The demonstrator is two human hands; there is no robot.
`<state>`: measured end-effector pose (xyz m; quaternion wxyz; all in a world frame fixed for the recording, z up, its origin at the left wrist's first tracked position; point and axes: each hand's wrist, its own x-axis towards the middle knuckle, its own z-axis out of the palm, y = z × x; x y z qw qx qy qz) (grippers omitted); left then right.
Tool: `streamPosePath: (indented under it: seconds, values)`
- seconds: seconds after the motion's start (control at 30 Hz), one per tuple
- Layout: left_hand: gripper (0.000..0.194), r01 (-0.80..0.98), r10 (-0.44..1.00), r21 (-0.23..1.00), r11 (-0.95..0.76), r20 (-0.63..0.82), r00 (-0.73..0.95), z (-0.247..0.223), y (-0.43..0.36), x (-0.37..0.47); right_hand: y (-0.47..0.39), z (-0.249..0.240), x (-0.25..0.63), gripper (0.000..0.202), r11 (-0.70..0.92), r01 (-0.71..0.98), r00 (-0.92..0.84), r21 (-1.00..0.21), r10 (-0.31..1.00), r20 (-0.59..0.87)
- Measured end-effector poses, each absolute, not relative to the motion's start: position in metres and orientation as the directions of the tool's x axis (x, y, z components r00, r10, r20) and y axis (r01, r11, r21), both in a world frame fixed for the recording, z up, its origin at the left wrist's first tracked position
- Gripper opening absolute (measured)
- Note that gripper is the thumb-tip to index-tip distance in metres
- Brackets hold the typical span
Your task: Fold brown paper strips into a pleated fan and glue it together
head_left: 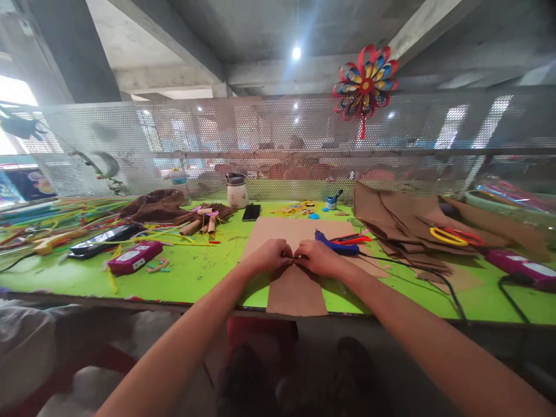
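Note:
My left hand (274, 256) and my right hand (318, 258) meet at the middle of the table, fingertips almost touching. Both are closed in a pinch on a strip of brown paper (296, 294), which runs down from them to the table's front edge. Whatever lies right between the fingertips is too small to make out. Behind the hands a larger sheet of light brown paper (271, 229) lies flat. Just beyond my right hand rests a blue glue gun (336, 245), its black cord trailing right, with red-handled pliers or scissors (358, 238) beside it.
On the green table (226, 278), brown paper sheets (391, 226) are piled at right with yellow-and-red scissors (456, 236). Leftward are a purple box-like device (135, 258), phones (104, 240) and paper rolls (202, 223). A white bottle (236, 190) stands before the perforated screen (278, 127).

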<state>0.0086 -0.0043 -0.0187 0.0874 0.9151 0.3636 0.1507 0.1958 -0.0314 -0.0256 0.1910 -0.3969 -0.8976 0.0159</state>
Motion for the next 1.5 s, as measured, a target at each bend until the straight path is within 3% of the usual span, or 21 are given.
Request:
streamPosePath:
  seconds: [0.4,0.63,1.1,1.5]
  values:
    - [0.018,0.631,0.658,0.187,-0.753,0.205,0.724,-0.015,-0.007,0.004,-0.029,-0.023,0.201,0.014,0.719,0.684,-0.671,-0.119,0.685,0.285]
    - [0.034,0.629,0.654,0.183,-0.755,0.151,0.741,-0.014,-0.001,-0.003,-0.027,-0.027,0.216,0.016,0.736,0.662,-0.692,-0.142,0.673,0.261]
    - [0.043,0.651,0.663,0.127,-0.748,0.097,0.742,-0.009,-0.004,-0.006,-0.025,-0.03,0.221,0.02,0.743,0.652,-0.707,-0.154,0.668,0.232]
    - [0.02,0.725,0.724,0.05,-0.687,0.129,0.677,-0.005,-0.012,0.001,-0.042,-0.02,0.207,0.014,0.67,0.737,-0.632,-0.089,0.73,0.261]
